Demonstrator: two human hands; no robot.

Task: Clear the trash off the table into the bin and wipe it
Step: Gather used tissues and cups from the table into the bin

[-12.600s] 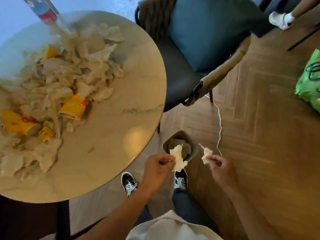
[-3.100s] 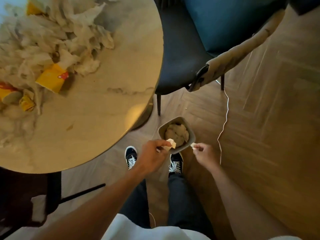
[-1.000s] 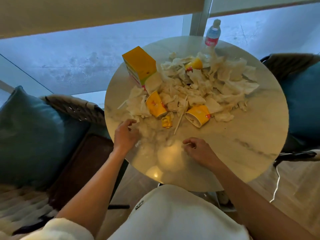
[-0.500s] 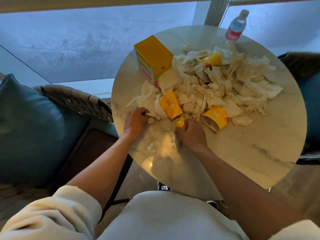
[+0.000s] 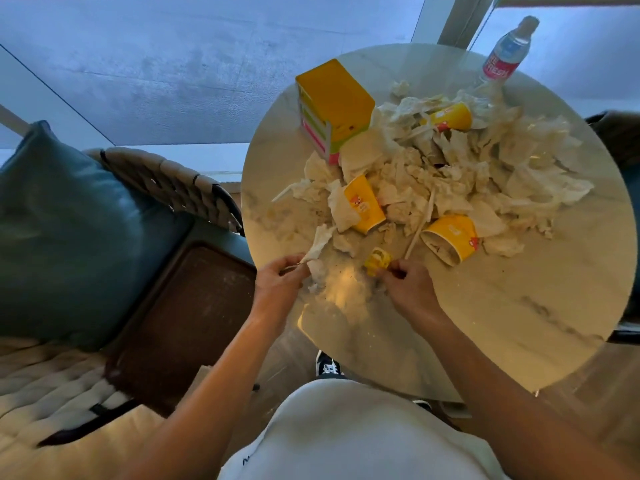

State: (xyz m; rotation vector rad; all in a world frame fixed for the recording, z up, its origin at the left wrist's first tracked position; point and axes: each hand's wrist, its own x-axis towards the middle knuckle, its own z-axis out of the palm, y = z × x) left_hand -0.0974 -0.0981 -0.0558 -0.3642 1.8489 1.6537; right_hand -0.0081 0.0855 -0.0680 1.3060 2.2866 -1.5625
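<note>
You are still early in the clearing, as far as the heap shows: most of the trash is on the table, and no wiping looks possible until it goes. The near part of the top is bare apart from crumbs and a few scraps by your hands.

Your left hand pinches a torn napkin at the near left edge of the heap, its tail rising toward the pile. Your right hand has its fingers curled beside a crushed wrapper; it seems to pinch a small scrap, but you cannot tell that for sure.

Left to clear: the napkin pile across the middle, 3 yellow cups, one near you on its side, one in the middle and one at the back, plus a stick between the 2 nearer ones.

The bin is out of view, so every handful means turning away from the table.

Mind the tissue box at the back left and the bottle at the far edge, both touching the pile. They are likely not trash, and the bottle could tip if you drag napkins from under it. A chair stands just beside the table on your left.
</note>
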